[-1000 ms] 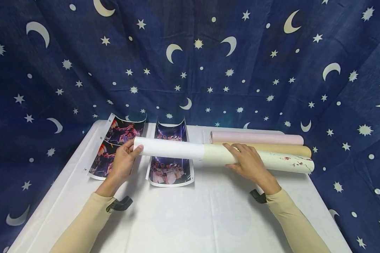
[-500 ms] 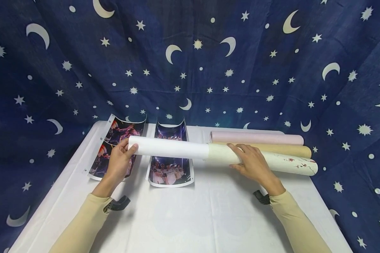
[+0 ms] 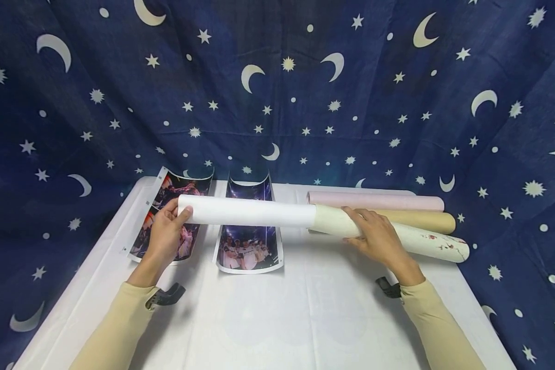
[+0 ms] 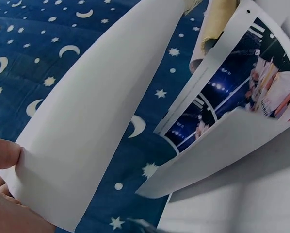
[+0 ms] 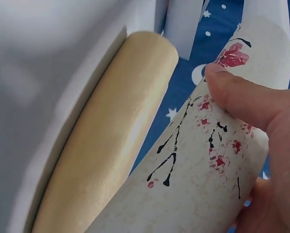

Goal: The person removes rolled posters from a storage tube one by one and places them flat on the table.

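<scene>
A white paper roll [image 3: 250, 211] reaches leftward out of the end of a cream roll with red blossoms and dark twigs [image 3: 432, 244]. My left hand [image 3: 164, 234] pinches the white roll at its far left end, the thumb on the near side; the left wrist view shows that end of the white roll [image 4: 87, 107] close up. My right hand [image 3: 376, 239] grips the flowered roll around its middle, and its thumb presses on the blossom print in the right wrist view. Both rolls are held above the table, and part of the flowered one is covered by the right hand.
Behind the flowered roll lie a tan roll [image 3: 427, 221] and a pink roll [image 3: 379, 201]. Two curling photo prints, one at centre [image 3: 250, 252] and another print at left [image 3: 141, 241], lie on the white-covered table [image 3: 268, 318]. A starry blue cloth [image 3: 287, 113] hangs behind.
My left hand has moved left with the white roll's end, and my right hand right with the flowered roll. More of the white roll shows outside the flowered one.
</scene>
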Available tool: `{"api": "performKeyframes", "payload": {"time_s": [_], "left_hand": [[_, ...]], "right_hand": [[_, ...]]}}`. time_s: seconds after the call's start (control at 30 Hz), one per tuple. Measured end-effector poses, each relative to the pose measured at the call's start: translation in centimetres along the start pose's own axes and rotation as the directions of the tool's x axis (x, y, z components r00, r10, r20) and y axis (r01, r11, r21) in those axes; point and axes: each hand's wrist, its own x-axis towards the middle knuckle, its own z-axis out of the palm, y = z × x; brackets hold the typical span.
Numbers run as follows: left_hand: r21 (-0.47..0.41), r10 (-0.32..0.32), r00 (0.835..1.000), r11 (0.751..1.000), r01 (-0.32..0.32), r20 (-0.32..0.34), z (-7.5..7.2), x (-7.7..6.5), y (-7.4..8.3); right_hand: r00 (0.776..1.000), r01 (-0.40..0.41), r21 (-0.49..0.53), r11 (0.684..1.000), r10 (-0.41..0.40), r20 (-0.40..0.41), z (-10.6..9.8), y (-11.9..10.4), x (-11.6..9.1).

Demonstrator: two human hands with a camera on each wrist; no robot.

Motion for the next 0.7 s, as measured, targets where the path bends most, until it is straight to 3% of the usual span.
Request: {"api": "performKeyframes", "payload": {"time_s": [0.17,0.33,0.53,0.7], "left_hand": [[-0.1,-0.003,0.999,0.995,-0.001,-0.033,-1.0,0.1,0.7],[-0.079,0.005,0.998,0.997,-0.01,-0.064,-1.7,0.4,1.5],[-0.182,0.036,0.992,0.982,-0.058,-0.12,-1.6,1.0,1.9],[-0.224,0.043,0.989,0.972,-0.075,-0.144,-1.2,1.3,1.8]], "right_hand": [[1.0,-0.021,0.001,1.0,0.021,-0.016,-0.2,0.8,-1.0],[0.999,0.025,0.017,1.0,-0.026,0.024,0.3,1.0,-2.1],[0.994,0.103,0.04,0.994,-0.104,0.022,1.5,0.7,-3.2],[0.992,0.083,0.0,0.997,-0.082,0.095,2.8,0.4,-3.7]]}}
